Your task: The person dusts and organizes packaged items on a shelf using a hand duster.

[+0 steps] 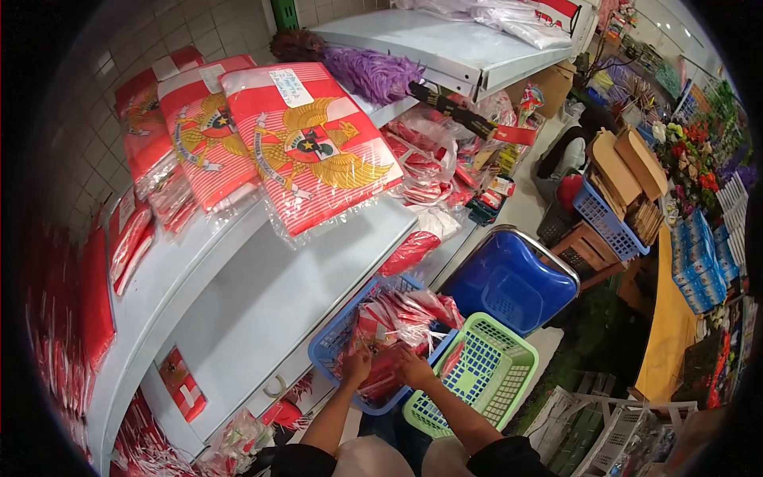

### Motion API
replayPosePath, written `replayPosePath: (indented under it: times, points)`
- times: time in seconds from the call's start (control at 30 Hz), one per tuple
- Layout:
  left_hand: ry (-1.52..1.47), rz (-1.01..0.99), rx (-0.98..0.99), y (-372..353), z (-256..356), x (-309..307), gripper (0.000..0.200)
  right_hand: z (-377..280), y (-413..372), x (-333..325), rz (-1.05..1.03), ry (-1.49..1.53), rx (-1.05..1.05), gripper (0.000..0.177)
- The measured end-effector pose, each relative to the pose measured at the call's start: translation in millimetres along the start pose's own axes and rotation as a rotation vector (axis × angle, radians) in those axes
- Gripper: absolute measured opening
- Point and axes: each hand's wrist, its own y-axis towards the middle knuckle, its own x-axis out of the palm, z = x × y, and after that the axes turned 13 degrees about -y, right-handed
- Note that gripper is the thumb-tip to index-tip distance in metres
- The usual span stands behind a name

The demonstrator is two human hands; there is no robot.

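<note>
**Head view: one entry per item**

- Left hand [355, 367]: reaches down into the blue basket [327, 343]. Its fingers are bent over the near edge of the flag packets [401, 316] and closed on the plastic.
- Right hand [415, 370]: just beside the left hand, in the same basket and lying on the same pile. The fingers point down into the packets. Whether they clamp anything cannot be told.
- Flag packets: red-and-white cloth in clear plastic, heaped loosely. They lie directly under both hands and spill beyond the fingertips, filling the basket.
- Blue basket: a plastic lattice, set between the hands and the shelf front.
- Green basket [494, 374]: touches the blue one just to the right of the right hand. A red strip lies at its near left corner, and the rest shows bare lattice.
- Blue tub [513, 282]: large, beyond the green basket, up and right of the right hand.
- White shelf [270, 294]: to the left of the left hand and above it.
- Crest flags [310, 143]: three large red-and-white packs with a gold bird emblem. They lean in a row on the upper shelf, well above both hands.
- Small red packet [181, 386]: lies flat on the lower shelf board, left of the left forearm.
- Purple duster [373, 73]: on the top shelf, far beyond the hands.
- Person [568, 151]: crouched in the aisle, well apart and up to the right.
- Flowers [691, 159]: far right.
</note>
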Motion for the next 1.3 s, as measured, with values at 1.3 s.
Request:
replayPosePath:
  times: [1.3]
  points:
    - [-1.607, -0.644, 0.403, -159, 236, -182, 0.055, -26, -30, -257, 0.572, 1.529, 0.008, 0.036]
